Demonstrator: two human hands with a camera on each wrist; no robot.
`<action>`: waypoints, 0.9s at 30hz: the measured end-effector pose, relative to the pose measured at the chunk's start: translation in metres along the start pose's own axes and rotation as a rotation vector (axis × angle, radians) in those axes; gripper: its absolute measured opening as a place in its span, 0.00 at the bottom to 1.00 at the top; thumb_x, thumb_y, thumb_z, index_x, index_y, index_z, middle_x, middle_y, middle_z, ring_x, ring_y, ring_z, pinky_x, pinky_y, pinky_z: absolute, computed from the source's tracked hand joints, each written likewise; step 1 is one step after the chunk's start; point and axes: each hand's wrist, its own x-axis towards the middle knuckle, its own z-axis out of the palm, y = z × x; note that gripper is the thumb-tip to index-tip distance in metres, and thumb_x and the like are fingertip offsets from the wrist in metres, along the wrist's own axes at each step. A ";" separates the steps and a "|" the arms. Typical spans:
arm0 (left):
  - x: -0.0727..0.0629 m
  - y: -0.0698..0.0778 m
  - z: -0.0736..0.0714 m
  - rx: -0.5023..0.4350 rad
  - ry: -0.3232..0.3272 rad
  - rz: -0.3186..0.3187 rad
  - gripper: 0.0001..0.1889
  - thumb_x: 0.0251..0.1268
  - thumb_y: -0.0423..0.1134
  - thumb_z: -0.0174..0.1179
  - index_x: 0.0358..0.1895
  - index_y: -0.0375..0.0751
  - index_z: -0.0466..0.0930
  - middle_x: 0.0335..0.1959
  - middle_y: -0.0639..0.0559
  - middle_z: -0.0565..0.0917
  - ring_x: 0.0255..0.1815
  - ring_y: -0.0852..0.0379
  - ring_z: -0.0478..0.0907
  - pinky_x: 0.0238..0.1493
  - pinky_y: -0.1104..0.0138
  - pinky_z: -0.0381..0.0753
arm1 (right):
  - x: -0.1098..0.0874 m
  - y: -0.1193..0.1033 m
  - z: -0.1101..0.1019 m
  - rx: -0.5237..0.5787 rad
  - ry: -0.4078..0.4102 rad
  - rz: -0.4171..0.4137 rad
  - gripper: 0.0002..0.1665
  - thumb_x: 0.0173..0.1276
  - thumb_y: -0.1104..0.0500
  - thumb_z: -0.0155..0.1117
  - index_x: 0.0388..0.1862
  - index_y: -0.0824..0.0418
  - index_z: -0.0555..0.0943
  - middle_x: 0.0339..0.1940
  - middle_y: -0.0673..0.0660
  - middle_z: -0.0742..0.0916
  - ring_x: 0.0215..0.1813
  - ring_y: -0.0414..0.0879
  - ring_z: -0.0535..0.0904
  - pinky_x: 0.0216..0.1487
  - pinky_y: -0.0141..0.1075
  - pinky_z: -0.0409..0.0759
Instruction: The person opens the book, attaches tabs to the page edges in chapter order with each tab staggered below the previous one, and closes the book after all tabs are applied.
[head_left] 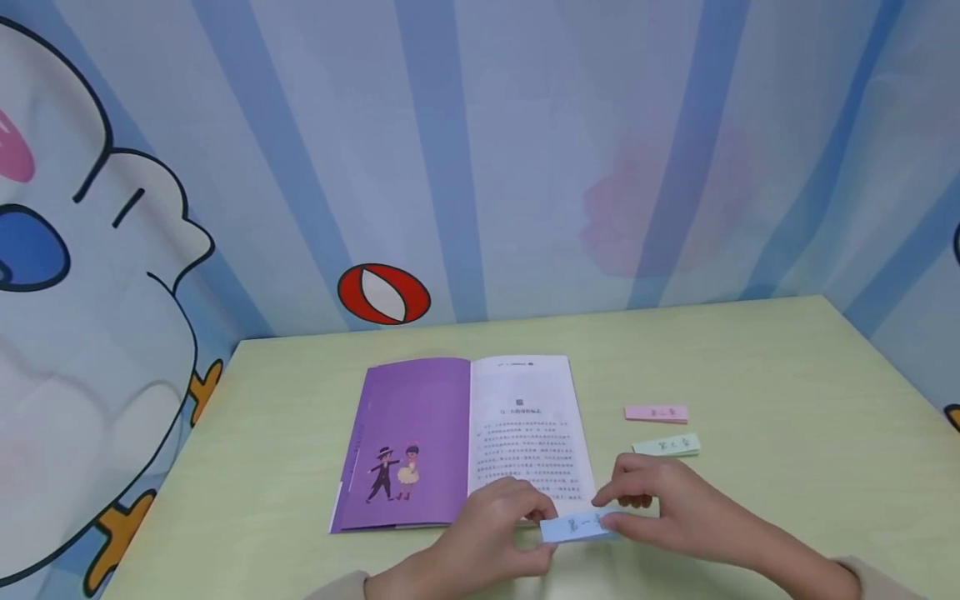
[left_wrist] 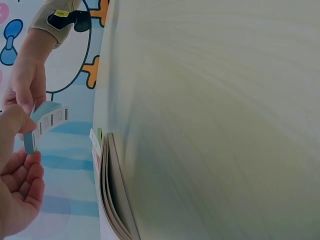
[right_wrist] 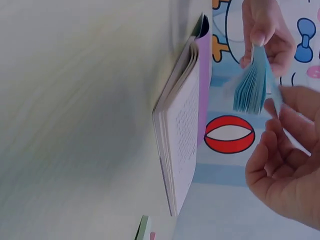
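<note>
A pad of light blue sticky notes [head_left: 572,527] with handwriting on its top sheet is held just above the table, by the near edge of the open book [head_left: 528,446]. My left hand [head_left: 491,532] pinches the pad's left end between thumb and fingers. My right hand [head_left: 675,512] pinches the top sheet at its right end. In the right wrist view that blue sheet [right_wrist: 273,90] stands apart from the fanned sheets of the pad [right_wrist: 250,87], still joined at the left hand's end. The book's left side is purple with two cartoon figures, its right page printed text.
Right of the book lie a pink sticky note pad [head_left: 656,414] and a green sticky note pad [head_left: 666,446], both with handwriting. The pale green table [head_left: 787,400] meets a blue striped cloth backdrop [head_left: 525,167] with cartoon prints.
</note>
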 end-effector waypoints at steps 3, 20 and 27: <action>0.001 0.000 0.001 0.010 0.004 -0.008 0.11 0.42 0.35 0.69 0.30 0.46 0.78 0.27 0.62 0.79 0.31 0.70 0.70 0.39 0.86 0.65 | 0.000 -0.002 0.000 0.041 0.009 0.054 0.03 0.60 0.59 0.68 0.34 0.53 0.86 0.24 0.38 0.76 0.26 0.31 0.68 0.23 0.27 0.71; -0.002 -0.002 0.008 0.016 -0.013 -0.048 0.11 0.41 0.36 0.70 0.30 0.46 0.79 0.26 0.61 0.79 0.31 0.69 0.71 0.38 0.84 0.66 | -0.007 -0.005 0.008 0.201 0.056 0.281 0.06 0.57 0.55 0.70 0.25 0.55 0.83 0.21 0.43 0.81 0.24 0.34 0.74 0.24 0.30 0.76; -0.002 -0.003 0.009 0.002 -0.025 -0.066 0.10 0.42 0.35 0.69 0.30 0.46 0.79 0.26 0.61 0.79 0.31 0.68 0.72 0.38 0.84 0.65 | -0.006 -0.004 0.009 0.149 0.050 0.114 0.03 0.57 0.60 0.69 0.27 0.53 0.83 0.23 0.41 0.82 0.24 0.32 0.74 0.23 0.29 0.75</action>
